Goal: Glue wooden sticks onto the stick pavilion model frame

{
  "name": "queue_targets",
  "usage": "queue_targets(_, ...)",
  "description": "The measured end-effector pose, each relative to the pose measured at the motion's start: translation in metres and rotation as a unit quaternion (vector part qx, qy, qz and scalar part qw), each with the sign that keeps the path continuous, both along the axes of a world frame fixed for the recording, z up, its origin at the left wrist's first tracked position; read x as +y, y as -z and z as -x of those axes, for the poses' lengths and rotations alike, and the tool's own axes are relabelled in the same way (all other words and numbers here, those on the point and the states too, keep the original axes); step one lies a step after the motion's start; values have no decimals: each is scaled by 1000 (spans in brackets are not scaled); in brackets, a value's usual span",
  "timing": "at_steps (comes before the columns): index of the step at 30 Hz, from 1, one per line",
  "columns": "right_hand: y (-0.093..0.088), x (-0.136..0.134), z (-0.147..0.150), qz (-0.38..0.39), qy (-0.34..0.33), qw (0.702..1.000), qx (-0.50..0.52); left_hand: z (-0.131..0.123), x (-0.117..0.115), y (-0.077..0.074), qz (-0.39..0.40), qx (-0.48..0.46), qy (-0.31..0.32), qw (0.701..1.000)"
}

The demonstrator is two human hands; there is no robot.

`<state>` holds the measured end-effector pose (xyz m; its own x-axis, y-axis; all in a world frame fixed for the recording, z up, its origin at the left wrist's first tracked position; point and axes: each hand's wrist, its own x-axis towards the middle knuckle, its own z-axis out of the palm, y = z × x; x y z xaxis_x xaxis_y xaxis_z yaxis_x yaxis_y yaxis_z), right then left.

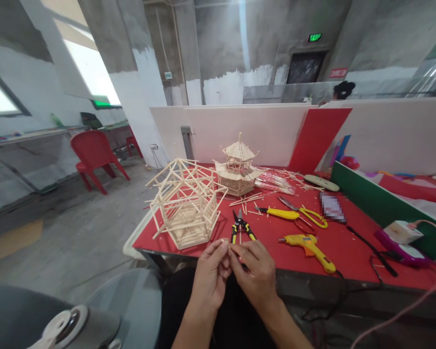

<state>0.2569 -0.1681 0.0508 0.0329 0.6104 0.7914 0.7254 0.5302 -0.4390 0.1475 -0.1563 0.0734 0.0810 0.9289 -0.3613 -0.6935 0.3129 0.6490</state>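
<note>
Cramped fingertips sat close to blades and a fragile frame

In the head view, our left hand point(214, 271) and right hand point(254, 266) met over our lap, at the near edge of the red tabletop point(265, 249). Both were curled inward, fingertips together; whether they had closed on a small piece we could not tell. Anything slipping from that grip could have dropped past the edge onto our lap or the floor.

Just beyond our fingers, at 12 o'clock, lay the black-and-yellow snips point(241, 226), handles spread towards us. A careless forward reach might have nudged them or met their points.

At 10 o'clock stood the open stick-built pavilion frame point(189, 213), close to the table's edge; a swing of our left elbow could have cracked a joint or toppled it. The tiered pagoda model point(239, 169), farther off at 12 o'clock, seemed safer.

Towards 3 o'clock the yellow hot-glue gun point(308, 246) pointed its nozzle to 9 o'clock. If hot, which we could not tell, it might have burned our right hand. Its cord point(343, 281) hung over the edge, so a snag could have dragged it down.
</note>
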Motion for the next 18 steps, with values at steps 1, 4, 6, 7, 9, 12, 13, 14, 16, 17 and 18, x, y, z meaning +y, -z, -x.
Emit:
queue_targets(1,0,-1,-2,-3,1,1000,0,-2,-2,1,0,0,0,1000)
queue_targets(4,-2,-6,-3,-1,2,1000,1,-4,-5,1,-8,24,-9,1000)
queue_targets(6,-3,-11,-4,16,-9,1000,2,-3,-5,0,-23,52,-22,998)
queue_targets(7,-3,-12,-6,22,-14,1000,1,-2,-6,-1,-31,64,-32,997)
queue_targets(9,0,-14,-16,33,-3,999,-5,0,-5,-4,-44,83,-52,994)
queue_targets(12,10,-13,-52,60,132,989,-33,5,-4,-9,-50,103,-71,991)
queue_targets(13,14,-12,-70,86,201,975,-49,7,-3,-9,-50,105,-76,990)
queue_targets(14,19,-11,-90,129,261,954,-72,10,-2,-9,-48,106,-80,990)
queue_targets(16,28,-10,-129,240,346,899,-120,14,0,-8,-39,102,-85,990)
queue_targets(17,32,-11,-146,296,371,869,-139,16,1,-7,-33,99,-86,991)
queue_targets(18,36,-11,-161,347,383,843,-151,18,2,-6,-27,95,-87,991)
